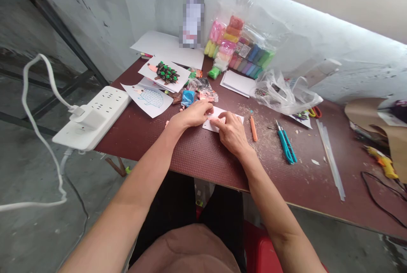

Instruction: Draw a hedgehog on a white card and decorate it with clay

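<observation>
A small white card (206,126) lies on the table in front of me, with a flat piece of pink modelling clay (219,119) on it. My left hand (199,112) is closed with bent fingers at the card's left edge, its fingertips beside the clay. From the right, my right hand (232,132) presses on the clay with its index finger, the other fingers curled under. The hands partly cover card and clay. Just right of the card lies an orange clay tool (253,129). Behind my left hand sits a blue clay packet (188,98).
On the left are a hedgehog drawing (149,97), a clay-and-seed hedgehog card (163,71) and a white power strip (95,116). Clay packs (244,54), blank cards (237,83) and a plastic bag (286,95) stand behind. Teal cutters (286,143), glue sticks (330,160) and a yellow glue gun (383,162) lie right.
</observation>
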Demonstrator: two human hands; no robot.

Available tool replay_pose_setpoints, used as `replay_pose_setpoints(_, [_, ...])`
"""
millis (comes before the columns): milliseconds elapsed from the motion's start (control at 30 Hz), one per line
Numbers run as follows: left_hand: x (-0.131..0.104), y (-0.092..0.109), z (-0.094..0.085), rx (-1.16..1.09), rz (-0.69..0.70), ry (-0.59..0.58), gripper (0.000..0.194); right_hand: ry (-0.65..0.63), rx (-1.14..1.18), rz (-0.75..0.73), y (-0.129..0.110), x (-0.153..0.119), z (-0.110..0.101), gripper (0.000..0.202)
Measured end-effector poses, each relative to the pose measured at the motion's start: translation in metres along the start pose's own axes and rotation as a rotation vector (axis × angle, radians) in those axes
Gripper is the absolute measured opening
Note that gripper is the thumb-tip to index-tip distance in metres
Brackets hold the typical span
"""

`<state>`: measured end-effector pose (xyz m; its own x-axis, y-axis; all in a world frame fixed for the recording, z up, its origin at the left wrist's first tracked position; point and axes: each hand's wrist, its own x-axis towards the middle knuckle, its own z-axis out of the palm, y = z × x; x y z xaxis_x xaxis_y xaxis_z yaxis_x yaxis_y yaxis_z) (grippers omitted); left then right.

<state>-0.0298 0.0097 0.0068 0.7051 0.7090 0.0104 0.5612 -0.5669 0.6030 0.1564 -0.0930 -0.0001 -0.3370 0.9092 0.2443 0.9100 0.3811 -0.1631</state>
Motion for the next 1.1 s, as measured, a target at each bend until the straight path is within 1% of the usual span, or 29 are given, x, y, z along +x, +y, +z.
replay_pose_setpoints(133, [0.000, -0.001, 0.001, -0.008, -0.001, 0.006, 0.024, 0.104, 0.014, 0.095, 0.006, -0.004, -0.003, 0.042])
replay_pose_setpoints(200, [0.000, -0.002, 0.001, -0.005, 0.012, 0.009, 0.024, 0.131, 0.007, 0.134, 0.008, -0.006, -0.003, 0.041])
replay_pose_setpoints(400, [0.001, -0.001, 0.001, 0.012, -0.013, -0.025, 0.027, 0.090, 0.018, 0.121, 0.005, -0.008, 0.001, 0.042])
replay_pose_setpoints(667, [0.001, -0.004, 0.004, -0.004, 0.023, 0.004, 0.026, 0.085, 0.038, 0.104, 0.001, -0.006, 0.002, 0.047])
replay_pose_setpoints(833, [0.000, 0.000, 0.002, 0.003, 0.006, -0.016, 0.030, 0.052, 0.028, 0.093, -0.003, -0.005, 0.004, 0.043])
replay_pose_setpoints(967, [0.000, 0.002, 0.002, 0.002, -0.008, -0.027, 0.035, 0.062, 0.020, 0.085, -0.003, -0.005, 0.004, 0.042])
replay_pose_setpoints(1100, [0.001, 0.001, 0.003, -0.004, 0.009, -0.020, 0.039, 0.083, 0.039, 0.094, -0.001, -0.006, 0.003, 0.044])
